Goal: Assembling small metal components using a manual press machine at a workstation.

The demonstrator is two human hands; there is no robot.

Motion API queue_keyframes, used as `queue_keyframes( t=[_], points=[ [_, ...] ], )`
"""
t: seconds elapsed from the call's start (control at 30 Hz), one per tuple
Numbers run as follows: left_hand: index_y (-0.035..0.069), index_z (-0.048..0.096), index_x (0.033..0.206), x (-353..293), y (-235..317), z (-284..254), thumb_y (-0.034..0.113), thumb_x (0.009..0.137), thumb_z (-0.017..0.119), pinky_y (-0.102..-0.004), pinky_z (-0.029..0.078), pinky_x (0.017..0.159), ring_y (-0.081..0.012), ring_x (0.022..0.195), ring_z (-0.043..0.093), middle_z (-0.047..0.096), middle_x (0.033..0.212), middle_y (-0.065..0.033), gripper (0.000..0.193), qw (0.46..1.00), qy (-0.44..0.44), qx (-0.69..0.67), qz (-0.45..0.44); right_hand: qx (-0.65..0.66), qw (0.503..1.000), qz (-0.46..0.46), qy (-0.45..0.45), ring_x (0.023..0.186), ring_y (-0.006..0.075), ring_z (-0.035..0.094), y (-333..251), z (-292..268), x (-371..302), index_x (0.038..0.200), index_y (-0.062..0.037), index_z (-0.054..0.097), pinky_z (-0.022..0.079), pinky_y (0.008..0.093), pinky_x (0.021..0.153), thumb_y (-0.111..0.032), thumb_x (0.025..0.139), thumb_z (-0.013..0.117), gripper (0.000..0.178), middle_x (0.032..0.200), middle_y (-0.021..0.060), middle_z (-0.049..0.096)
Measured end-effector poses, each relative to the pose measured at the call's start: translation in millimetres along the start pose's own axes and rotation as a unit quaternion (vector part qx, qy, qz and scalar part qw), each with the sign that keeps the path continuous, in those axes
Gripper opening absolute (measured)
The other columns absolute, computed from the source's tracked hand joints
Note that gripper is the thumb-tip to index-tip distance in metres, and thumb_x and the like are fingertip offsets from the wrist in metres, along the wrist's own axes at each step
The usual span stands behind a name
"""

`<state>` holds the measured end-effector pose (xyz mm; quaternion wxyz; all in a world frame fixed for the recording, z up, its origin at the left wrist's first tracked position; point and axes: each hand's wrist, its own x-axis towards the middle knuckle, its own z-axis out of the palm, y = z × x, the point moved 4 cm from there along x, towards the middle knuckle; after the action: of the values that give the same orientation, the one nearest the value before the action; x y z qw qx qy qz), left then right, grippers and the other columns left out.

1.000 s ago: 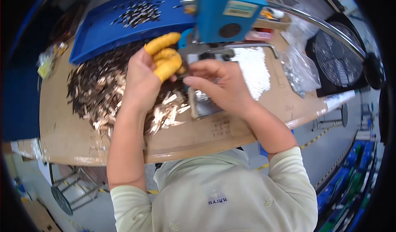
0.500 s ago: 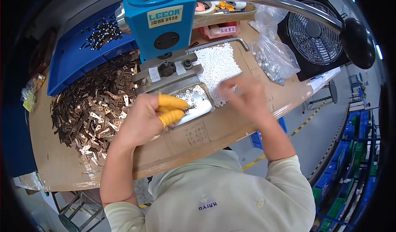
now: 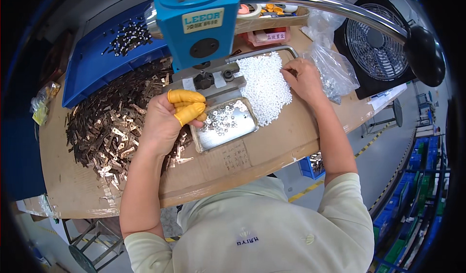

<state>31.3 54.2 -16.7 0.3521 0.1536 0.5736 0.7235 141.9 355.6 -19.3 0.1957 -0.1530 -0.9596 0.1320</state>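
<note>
My left hand [image 3: 167,115], with yellow finger cots on its fingers, is pinched closed at the left end of a shallow metal tray [image 3: 208,141]. What its fingertips hold is too small to make out. Small metal rings [image 3: 224,120] lie scattered in the tray. My right hand [image 3: 307,81] rests at the right edge of a heap of small white parts [image 3: 264,86], thumb and fingers closed together; their contents cannot be seen. Behind the tray, a steel fixture [image 3: 233,84] sits under a blue press [image 3: 199,35].
Flat copper-coloured metal pieces [image 3: 116,137] are heaped on the left. Beyond them stands a blue bin [image 3: 85,74] with small dark parts. A long lever with a black knob [image 3: 424,54] reaches over to the right, near a black fan [image 3: 376,40] and a plastic bag [image 3: 335,66].
My right hand has moved from beside the tray up to the far right edge of the white heap. My left hand has lifted back from over the rings toward the tray's left end.
</note>
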Motion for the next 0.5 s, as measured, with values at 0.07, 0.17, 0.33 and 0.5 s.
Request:
queue_keyframes(
  t=[0.07, 0.17, 0.33, 0.5],
  points=[
    [-0.004, 0.067, 0.095, -1, 1, -1, -0.007, 0.081, 0.063, -0.0227, 0.055, 0.058, -0.015, 0.067, 0.062, 0.066, 0.083, -0.0122, 0.015, 1.0, 0.008, -0.003, 0.005, 0.008, 1.0, 0.016, -0.003, 0.073, 0.0255, 0.059, -3, 4, 0, 0.081, -0.0033, 0.069, 0.048, 0.0322, 0.067, -0.011, 0.075, 0.065, 0.01, 0.08, 0.0077, 0.066],
    [-0.004, 0.066, 0.097, 1, 6, 6, -0.006, 0.082, 0.063, -0.0216, 0.054, 0.061, -0.0147, 0.069, 0.062, 0.066, 0.083, -0.0124, 0.015, 0.999, 0.032, -0.023, 0.024, 0.011, 0.997, 0.076, 0.003, 0.067, 0.0226, 0.059, 6, 0, -8, 0.079, -0.0014, 0.067, 0.047, 0.0299, 0.064, -0.008, 0.074, 0.066, 0.009, 0.077, 0.0073, 0.065],
    [-0.005, 0.066, 0.099, -3, 12, 1, -0.004, 0.084, 0.062, -0.0207, 0.053, 0.063, -0.0148, 0.072, 0.062, 0.066, 0.084, -0.0131, 0.016, 0.999, 0.04, -0.005, 0.018, 0.123, 0.982, 0.145, -0.003, 0.061, 0.0165, 0.057, 16, 0, -15, 0.08, -0.0003, 0.069, 0.047, 0.0262, 0.06, -0.003, 0.075, 0.066, 0.007, 0.075, 0.0059, 0.066],
    [-0.004, 0.066, 0.102, -1, 7, 2, -0.002, 0.084, 0.062, -0.0211, 0.053, 0.061, -0.0146, 0.069, 0.062, 0.066, 0.084, -0.0122, 0.018, 0.998, 0.049, 0.013, 0.028, 0.308, 0.942, 0.121, 0.052, 0.062, 0.0109, 0.058, -11, -4, -16, 0.084, 0.0006, 0.07, 0.048, 0.0225, 0.059, 0.001, 0.078, 0.066, 0.008, 0.077, 0.005, 0.068]
  ],
)
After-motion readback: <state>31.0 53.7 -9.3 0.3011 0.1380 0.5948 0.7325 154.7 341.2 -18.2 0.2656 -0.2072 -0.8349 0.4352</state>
